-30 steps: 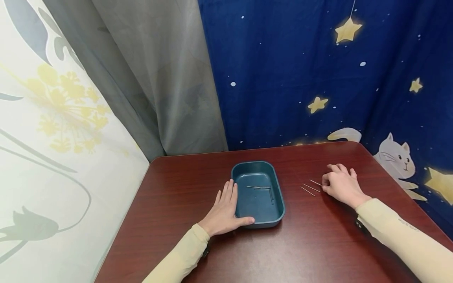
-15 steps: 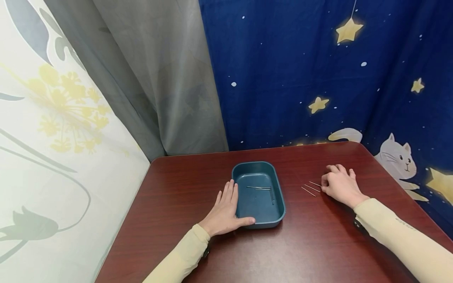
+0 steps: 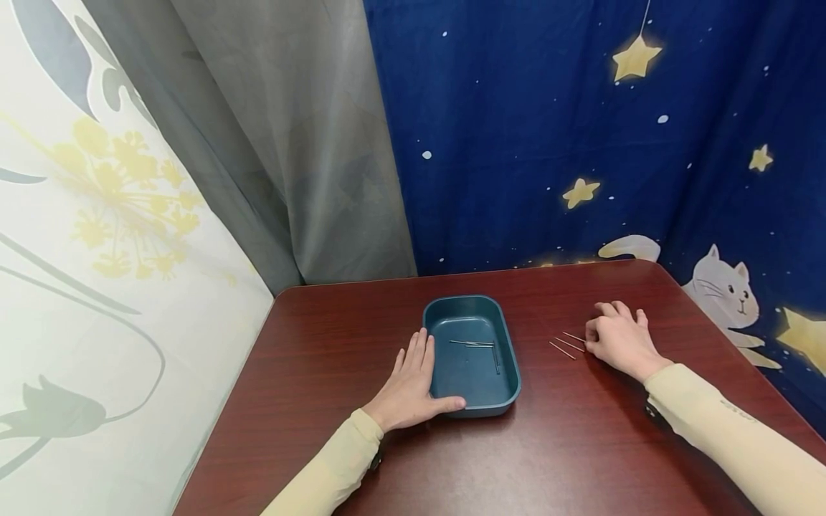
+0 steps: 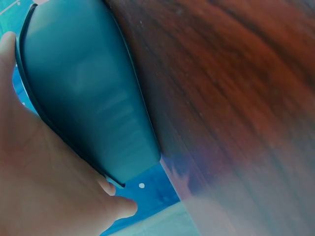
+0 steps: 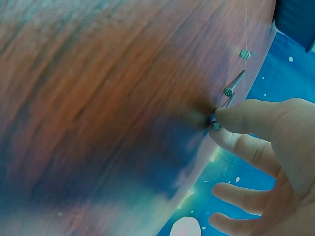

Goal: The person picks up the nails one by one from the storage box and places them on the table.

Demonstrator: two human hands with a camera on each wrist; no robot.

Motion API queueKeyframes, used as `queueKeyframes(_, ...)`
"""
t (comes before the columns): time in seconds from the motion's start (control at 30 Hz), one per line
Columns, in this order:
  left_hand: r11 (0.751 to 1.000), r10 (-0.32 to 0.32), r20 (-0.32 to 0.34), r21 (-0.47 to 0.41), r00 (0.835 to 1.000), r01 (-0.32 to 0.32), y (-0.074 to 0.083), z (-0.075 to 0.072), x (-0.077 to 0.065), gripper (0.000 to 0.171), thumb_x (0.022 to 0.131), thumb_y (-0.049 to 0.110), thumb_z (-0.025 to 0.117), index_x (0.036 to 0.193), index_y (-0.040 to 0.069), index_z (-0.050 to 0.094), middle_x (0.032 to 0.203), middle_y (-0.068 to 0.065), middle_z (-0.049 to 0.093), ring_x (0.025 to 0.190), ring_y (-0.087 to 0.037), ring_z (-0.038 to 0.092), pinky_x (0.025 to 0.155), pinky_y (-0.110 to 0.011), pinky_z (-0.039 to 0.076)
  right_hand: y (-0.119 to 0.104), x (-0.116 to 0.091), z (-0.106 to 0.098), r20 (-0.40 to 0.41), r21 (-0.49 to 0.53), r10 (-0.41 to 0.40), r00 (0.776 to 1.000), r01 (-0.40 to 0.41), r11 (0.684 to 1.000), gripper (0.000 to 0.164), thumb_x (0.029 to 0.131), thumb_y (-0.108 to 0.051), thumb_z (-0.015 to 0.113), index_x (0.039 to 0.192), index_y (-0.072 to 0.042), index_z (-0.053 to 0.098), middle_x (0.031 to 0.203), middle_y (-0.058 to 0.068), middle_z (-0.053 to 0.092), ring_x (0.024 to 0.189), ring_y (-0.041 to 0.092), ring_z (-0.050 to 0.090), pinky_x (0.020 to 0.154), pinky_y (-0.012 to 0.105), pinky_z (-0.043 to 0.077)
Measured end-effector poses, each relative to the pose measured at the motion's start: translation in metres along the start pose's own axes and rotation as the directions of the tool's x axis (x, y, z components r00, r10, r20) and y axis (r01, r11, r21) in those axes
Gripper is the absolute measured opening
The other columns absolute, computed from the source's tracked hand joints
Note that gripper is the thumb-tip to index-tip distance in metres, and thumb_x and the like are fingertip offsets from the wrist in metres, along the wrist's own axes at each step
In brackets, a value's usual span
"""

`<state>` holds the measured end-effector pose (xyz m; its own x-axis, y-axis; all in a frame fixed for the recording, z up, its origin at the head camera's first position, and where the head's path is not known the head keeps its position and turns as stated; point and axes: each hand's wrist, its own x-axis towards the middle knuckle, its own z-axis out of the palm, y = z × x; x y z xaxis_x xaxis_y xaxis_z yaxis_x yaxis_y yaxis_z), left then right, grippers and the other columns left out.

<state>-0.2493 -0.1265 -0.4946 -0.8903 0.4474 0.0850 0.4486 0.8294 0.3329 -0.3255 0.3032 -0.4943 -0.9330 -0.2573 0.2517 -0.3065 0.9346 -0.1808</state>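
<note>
My left hand (image 3: 413,387) lies along the left side of a dark teal tray (image 3: 474,390), fingers straight, thumb over its near rim. The left wrist view shows this hand (image 4: 54,182) against the tray's outer wall (image 4: 88,98). Inside the tray are several thin metal nails (image 3: 474,344). To the right, my right hand (image 3: 622,342) is low over the table, at the end of the farthest of three loose nails (image 3: 563,350). In the right wrist view, thumb and forefinger pinch a nail (image 5: 216,126) by its head; two other nail heads (image 5: 228,92) stand out beyond it.
The reddish-brown wooden table (image 3: 335,358) has its far edge against a grey curtain (image 3: 335,143) and a blue starry curtain (image 3: 516,143). A white patterned curtain or wall (image 3: 129,287) borders it on the left.
The right hand stays by the loose nails; the farthest nail has tilted or shifted very slightly under its fingers. The left hand and tray have not visibly moved.
</note>
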Motion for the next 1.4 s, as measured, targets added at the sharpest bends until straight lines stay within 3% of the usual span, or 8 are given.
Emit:
queueKeyframes(0.5, 1.0, 0.001, -0.001, -0.001, 1.0, -0.001, 0.0, 0.0, -0.001, 0.131, 0.076, 0.093, 0.042, 0.161, 0.003, 0.002, 0.166, -0.005, -0.017, 0.153, -0.025, -0.008, 0.119, -0.055, 0.01, -0.001, -0.002, -0.001, -0.016, -0.007, -0.006, 1.0, 0.006, 1.0, 0.013, 0.078, -0.013, 0.078, 0.072, -0.023, 0.071, 0.137, 0.032, 0.049, 0.131, 0.054, 0.03, 0.094, 0.082, 0.015)
queueKeyframes(0.83, 1.0, -0.004, 0.01, -0.013, 1.0, 0.004, 0.0, 0.0, -0.001, 0.129, 0.076, 0.094, 0.041, 0.161, 0.008, -0.004, 0.166, -0.003, -0.018, 0.153, -0.024, -0.009, 0.12, -0.054, 0.009, -0.004, -0.002, -0.003, -0.032, -0.006, -0.009, 0.999, 0.009, 1.0, 0.016, 0.078, -0.014, 0.078, 0.071, -0.024, 0.069, 0.137, 0.032, 0.048, 0.132, 0.055, 0.028, 0.093, 0.082, 0.015)
queueKeyframes(1.1, 1.0, -0.001, 0.001, -0.008, 1.0, 0.001, 0.0, 0.0, -0.001, 0.13, 0.076, 0.094, 0.042, 0.161, 0.004, 0.001, 0.167, -0.004, -0.017, 0.153, -0.025, -0.009, 0.12, -0.055, 0.009, -0.019, 0.001, -0.012, -0.069, -0.002, -0.02, 0.997, 0.02, 1.0, 0.021, 0.079, -0.015, 0.077, 0.067, -0.027, 0.064, 0.138, 0.031, 0.048, 0.132, 0.054, 0.03, 0.093, 0.08, 0.018)
queueKeyframes(1.4, 1.0, 0.009, -0.006, -0.011, 1.0, -0.009, -0.001, 0.0, -0.001, 0.13, 0.076, 0.093, 0.043, 0.161, 0.002, 0.002, 0.168, -0.01, -0.011, 0.154, -0.026, -0.006, 0.119, -0.056, 0.01, -0.044, 0.005, -0.021, -0.087, 0.005, -0.039, 0.995, 0.039, 0.999, 0.01, 0.081, -0.019, 0.077, 0.076, -0.023, 0.069, 0.141, 0.03, 0.046, 0.133, 0.052, 0.03, 0.095, 0.076, 0.022)
